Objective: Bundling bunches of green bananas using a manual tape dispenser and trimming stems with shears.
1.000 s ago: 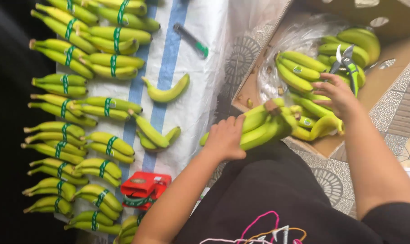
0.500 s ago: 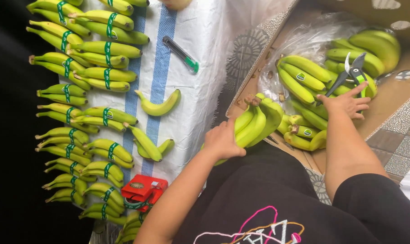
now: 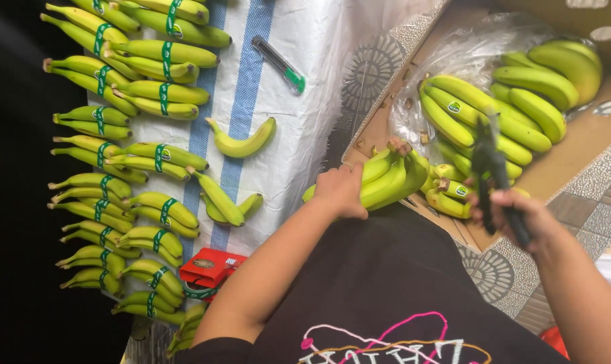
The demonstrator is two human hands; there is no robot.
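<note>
Since the earlier frame, right hand [image 3: 521, 219] is lifting away from the box bananas and now gripping black shears [image 3: 494, 178], fingers closed around the handles, blades pointing up.

Head view: left hand [image 3: 339, 191] is clamping a hand of green-yellow bananas [image 3: 389, 178], fingers wrapped over the fruit near the middle, cut crown pointing toward the cardboard box [image 3: 575, 152]. Bunch is lying at the box's near edge, over the person's lap.

Judgement: bunch is looking fairly heavy, firm but bruisable; skin smooth, slightly slippery. Best hold is probably close to the crown, where the fingers join.

Banded bunches [image 3: 140, 145] are lying in rows on the white woven sheet [image 3: 305, 40]; a loose banana [image 3: 241, 141] and a green-tipped cutter [image 3: 278, 64] are lying beside them.
</note>
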